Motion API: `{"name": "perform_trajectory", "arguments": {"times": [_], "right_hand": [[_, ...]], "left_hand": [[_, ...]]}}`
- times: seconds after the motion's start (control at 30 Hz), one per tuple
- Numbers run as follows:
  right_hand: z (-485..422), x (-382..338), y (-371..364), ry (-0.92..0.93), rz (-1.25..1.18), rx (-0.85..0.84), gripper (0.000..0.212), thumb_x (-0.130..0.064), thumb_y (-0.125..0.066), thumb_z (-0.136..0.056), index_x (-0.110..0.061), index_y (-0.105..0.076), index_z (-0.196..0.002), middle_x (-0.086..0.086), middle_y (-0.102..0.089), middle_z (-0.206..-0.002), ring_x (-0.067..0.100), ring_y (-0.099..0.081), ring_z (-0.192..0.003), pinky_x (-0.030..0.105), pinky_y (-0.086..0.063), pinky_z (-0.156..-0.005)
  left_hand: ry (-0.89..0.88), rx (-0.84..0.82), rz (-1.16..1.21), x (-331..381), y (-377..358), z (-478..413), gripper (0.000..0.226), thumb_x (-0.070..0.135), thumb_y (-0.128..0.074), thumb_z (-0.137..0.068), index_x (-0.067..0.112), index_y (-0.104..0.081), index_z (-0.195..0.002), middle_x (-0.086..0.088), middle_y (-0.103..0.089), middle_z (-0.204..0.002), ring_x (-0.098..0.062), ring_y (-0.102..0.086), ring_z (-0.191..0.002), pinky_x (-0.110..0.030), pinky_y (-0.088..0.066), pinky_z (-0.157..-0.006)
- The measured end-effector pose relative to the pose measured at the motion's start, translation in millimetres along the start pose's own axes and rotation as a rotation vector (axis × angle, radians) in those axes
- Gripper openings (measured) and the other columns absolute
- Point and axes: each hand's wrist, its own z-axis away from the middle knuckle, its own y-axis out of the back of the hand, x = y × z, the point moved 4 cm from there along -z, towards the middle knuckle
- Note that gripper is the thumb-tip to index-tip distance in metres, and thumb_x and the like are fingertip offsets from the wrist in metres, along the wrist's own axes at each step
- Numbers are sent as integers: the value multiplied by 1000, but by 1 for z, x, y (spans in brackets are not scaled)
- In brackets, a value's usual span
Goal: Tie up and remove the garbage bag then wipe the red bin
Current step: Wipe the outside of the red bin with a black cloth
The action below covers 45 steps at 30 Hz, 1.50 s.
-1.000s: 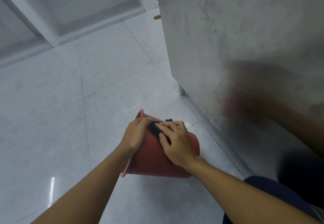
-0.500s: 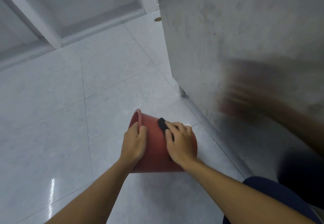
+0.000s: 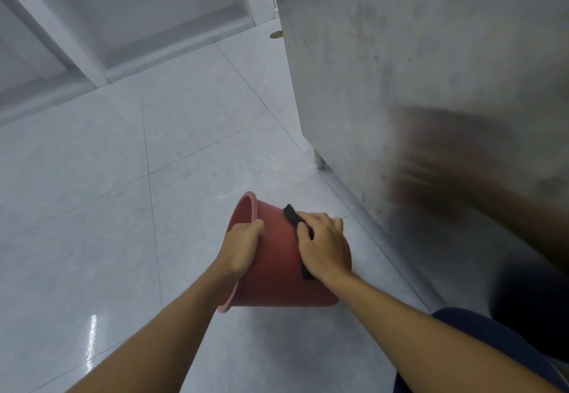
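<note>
The red bin lies tipped on its side on the floor, its open mouth facing left and away. My left hand grips the bin's wall near the rim, fingers curled over it. My right hand presses a dark cloth flat against the bin's upper side; the cloth's ends stick out beyond the fingertips and under the wrist. No garbage bag is in view.
A shiny metal cabinet side on short legs stands close to the right and mirrors my arms. Pale floor tiles spread left and ahead. A white door frame lies at the back. My dark-clothed knee is at the lower right.
The bin has rolled a little so its mouth shows more to the left. My right hand slid the cloth across the bin's side, and my left hand shifted its hold toward the rim.
</note>
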Motion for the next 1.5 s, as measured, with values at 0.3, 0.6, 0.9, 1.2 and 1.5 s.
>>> {"name": "perform_trajectory", "arguments": {"times": [0.3, 0.6, 0.9, 1.2, 1.5], "right_hand": [[18, -26, -3, 441, -32, -49, 37, -31, -53, -99, -24, -67, -132, -12, -60, -124, 10, -44, -116, 14, -31, -103], [15, -27, -1, 437, 1, 37, 36, -26, -54, -101, -20, -66, -134, -4, -60, -129, 15, -43, -117, 20, -34, -104], [-27, 27, 19, -262, 170, 194, 37, -36, -42, -103, -30, -65, -133, -3, -59, -139, 26, -39, -124, 39, -31, -105], [0, -19, -1, 417, 73, 13, 38, -31, -51, -99, -27, -66, -134, -8, -62, -133, 18, -44, -116, 34, -40, -104], [-26, 24, 9, -114, 172, 108, 38, -39, -41, -101, -35, -65, -130, -10, -59, -133, 18, -35, -119, 31, -25, -97]], "left_hand": [[67, 332, 91, 1, 11, -16, 22, 19, -40, -91, 16, -43, -69, -2, -47, -68, -19, -42, -60, -37, -38, -59], [-140, 211, 85, 0, -9, -6, 47, 8, -39, -89, 36, -56, -56, 20, -54, -52, 2, -46, -45, -9, -38, -42], [-66, 39, 19, -19, -5, -2, 55, 0, -38, -84, 35, -57, -47, 17, -47, -47, -2, -43, -44, -11, -35, -44], [31, 201, 164, 0, -4, -15, 51, 54, -39, -99, 15, -62, -122, -5, -68, -117, -26, -65, -107, -51, -51, -99], [136, 167, 81, -11, -8, -20, 50, 43, -27, -104, 13, -64, -89, -8, -64, -85, -23, -61, -82, -42, -50, -81]]}}
